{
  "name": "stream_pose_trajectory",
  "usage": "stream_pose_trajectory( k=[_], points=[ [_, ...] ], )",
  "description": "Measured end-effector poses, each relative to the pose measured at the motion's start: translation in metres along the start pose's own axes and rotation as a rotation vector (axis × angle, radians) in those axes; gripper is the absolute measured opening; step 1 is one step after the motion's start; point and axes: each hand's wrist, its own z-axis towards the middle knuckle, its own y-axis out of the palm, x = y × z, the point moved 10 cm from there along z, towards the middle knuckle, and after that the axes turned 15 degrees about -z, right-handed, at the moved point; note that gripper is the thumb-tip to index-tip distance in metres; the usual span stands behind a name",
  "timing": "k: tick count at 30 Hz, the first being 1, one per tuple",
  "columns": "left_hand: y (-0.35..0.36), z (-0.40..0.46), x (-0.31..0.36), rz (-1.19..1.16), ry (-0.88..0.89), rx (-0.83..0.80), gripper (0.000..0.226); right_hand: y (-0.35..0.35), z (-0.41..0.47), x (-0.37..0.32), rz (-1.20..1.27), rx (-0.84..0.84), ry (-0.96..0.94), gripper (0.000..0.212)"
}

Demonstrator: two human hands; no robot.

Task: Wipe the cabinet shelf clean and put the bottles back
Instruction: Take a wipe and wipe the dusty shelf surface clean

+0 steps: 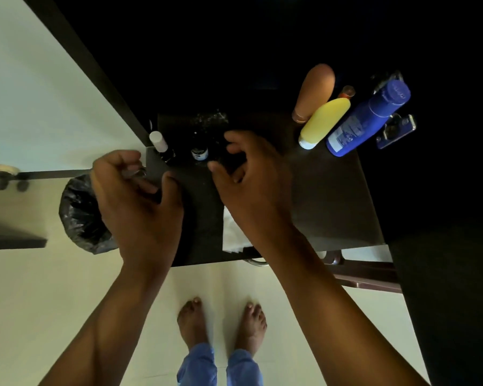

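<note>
Blue bottle (pixel 367 121) stands upright on shelf (pixel 332 196); left hand (pixel 136 196) grip curled, right hand (pixel 251 179) loose.

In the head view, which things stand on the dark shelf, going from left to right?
White-capped bottle → small dark bottle → brown bottle → yellow bottle → blue bottle.

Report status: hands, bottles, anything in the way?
Left hand curled round something small, unclear. Right hand open, empty. Three big bottles standing far right; two small bottles near hands. White cloth under right forearm.
</note>
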Motion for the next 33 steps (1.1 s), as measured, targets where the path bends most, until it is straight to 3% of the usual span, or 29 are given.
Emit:
stream_pose_trajectory(
  k=[4,11,17,23,27,33],
  points=[
    [0.014,0.018,-0.008,0.017,-0.008,-0.096,0.044,0.02,0.02,-0.011,-0.054,-0.02,-0.051,0.045],
    [0.027,0.03,-0.013,0.043,0.003,-0.163,0.024,0.033,0.028,-0.026,-0.148,-0.073,-0.124,0.037],
    [0.022,0.032,-0.007,0.02,0.016,-0.148,0.014,0.025,0.017,-0.025,-0.12,-0.002,-0.131,0.031],
    [0.065,0.009,0.025,-0.045,0.056,-0.305,0.013,-0.038,-0.006,0.026,-0.119,0.168,0.059,0.027],
    [0.12,-0.018,0.046,-0.096,0.027,-0.419,0.015,-0.075,-0.02,0.082,-0.193,0.238,0.286,0.035],
    [0.181,-0.059,0.075,-0.039,0.164,-0.54,0.023,-0.104,-0.029,0.131,-0.292,0.289,0.448,0.043]
  ],
)
